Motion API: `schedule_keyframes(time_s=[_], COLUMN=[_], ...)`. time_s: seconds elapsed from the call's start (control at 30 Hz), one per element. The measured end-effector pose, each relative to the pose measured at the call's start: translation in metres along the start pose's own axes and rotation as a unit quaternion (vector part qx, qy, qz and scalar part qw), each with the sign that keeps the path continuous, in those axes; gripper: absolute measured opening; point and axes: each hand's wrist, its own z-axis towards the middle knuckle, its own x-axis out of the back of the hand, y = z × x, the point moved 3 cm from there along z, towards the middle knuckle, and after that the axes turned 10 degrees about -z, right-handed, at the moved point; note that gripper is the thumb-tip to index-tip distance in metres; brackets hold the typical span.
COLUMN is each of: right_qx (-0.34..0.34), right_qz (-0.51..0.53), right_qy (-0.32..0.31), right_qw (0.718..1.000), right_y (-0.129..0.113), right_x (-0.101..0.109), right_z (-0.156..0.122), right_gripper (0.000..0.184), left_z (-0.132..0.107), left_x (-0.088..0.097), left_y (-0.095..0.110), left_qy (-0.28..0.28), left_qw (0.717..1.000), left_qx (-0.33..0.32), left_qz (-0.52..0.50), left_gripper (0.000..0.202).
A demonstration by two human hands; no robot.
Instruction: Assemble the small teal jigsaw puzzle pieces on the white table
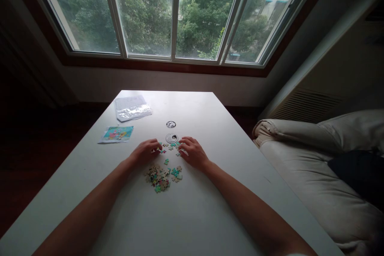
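i'm in a home living room: a white table (210, 128) under my hands, a cream sofa (315, 176) right of them, a wide window (174, 12) ahead.

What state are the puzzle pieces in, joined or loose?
Mostly loose: the puzzle pieces lie scattered in a heap on the table. Too small to rule out joined pairs.

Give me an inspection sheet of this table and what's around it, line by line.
Surface: white rectangular table, matte.
Job's things: loose pile of small colourful jigsaw pieces; a few scattered teal pieces between the hands.
Clutter: colourful reference picture card; clear plastic bag on paper; two small round clear lids.
Hands: left hand and right hand rest palm-down, fingers on scattered pieces; grip cannot be told.
Cables: nothing seen.
Surroundings: wide window with trees; beige sofa at right.
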Motion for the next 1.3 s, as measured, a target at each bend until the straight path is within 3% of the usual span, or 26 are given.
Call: schedule_keyframes(time_s=[0.13, 0.5, 0.73, 0.83, 0.93, 1.07, 1.17, 1.3], right_qx=[0.008, 0.022, 0.032, 0.04, 0.073, 0.107, 0.111, 0.101], right_qz=[0.01, 0.031, 0.041, 0.051, 0.094, 0.149, 0.144, 0.13], right_qy=[0.009, 0.013, -0.003, -0.042, -0.13, -0.217, -0.228, -0.211], right_qw=[1.0, 0.999, 0.999, 0.997, 0.984, 0.959, 0.956, 0.964], right_y=[0.004, 0.014, 0.013, 0.009, 0.0, -0.015, -0.021, -0.019], right_x=[0.003, 0.0, 0.008, 0.017, 0.025, 0.03, 0.028, 0.019], right_z=[0.0, -0.004, -0.003, -0.002, -0.004, -0.007, -0.009, -0.008], right_gripper=[0.008, 0.006, 0.007, 0.006, 0.005, 0.018, 0.015, 0.007], left_z=[0.0, -0.001, -0.001, -0.001, -0.001, -0.001, 0.001, 0.002], left_x=[0.001, 0.013, 0.008, 0.006, 0.004, 0.003, 0.002, 0.003], left_y=[0.004, 0.019, 0.012, 0.005, 0.0, 0.002, 0.013, 0.038], left_qy=[-0.011, -0.083, -0.083, -0.062, -0.041, -0.006, 0.0, -0.038], left_qw=[1.0, 0.996, 0.995, 0.998, 0.999, 0.999, 0.999, 0.999], left_qx=[0.006, 0.005, 0.017, 0.02, 0.024, 0.02, 0.011, -0.003], left_qz=[0.001, -0.044, -0.044, -0.025, -0.004, 0.03, 0.034, 0.027], left_gripper=[0.025, 0.016, 0.015, 0.017, 0.018, 0.019, 0.02, 0.021])
